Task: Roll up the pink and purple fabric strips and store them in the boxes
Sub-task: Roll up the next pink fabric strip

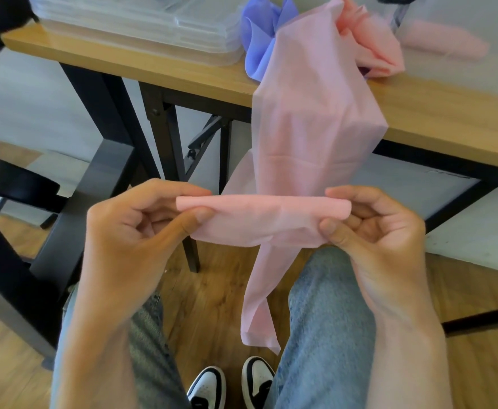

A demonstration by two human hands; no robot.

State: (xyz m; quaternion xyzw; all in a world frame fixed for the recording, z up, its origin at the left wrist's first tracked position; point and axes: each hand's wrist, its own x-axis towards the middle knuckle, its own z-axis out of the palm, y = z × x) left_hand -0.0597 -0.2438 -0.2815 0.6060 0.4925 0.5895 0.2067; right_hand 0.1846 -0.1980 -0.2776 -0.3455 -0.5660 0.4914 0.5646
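Observation:
A long sheer pink fabric strip [309, 113] hangs from the wooden table [141, 66] down to my lap. Its lower end is wound into a short flat roll [265, 215] held level between my hands. My left hand [141, 228] pinches the roll's left end between thumb and fingers. The right end is pinched the same way by my right hand [371, 228]. A loose tail of the strip [259, 305] dangles below the roll between my knees. On the table lie a crumpled purple strip [259, 39] and more bunched pink fabric [374, 45].
Clear plastic boxes [141, 22] are stacked on the table's left part. Another pink roll [445, 41] lies at the far right. A black chair [20, 184] stands at my left. Black table legs [165, 137] are ahead of my knees, above a wooden floor.

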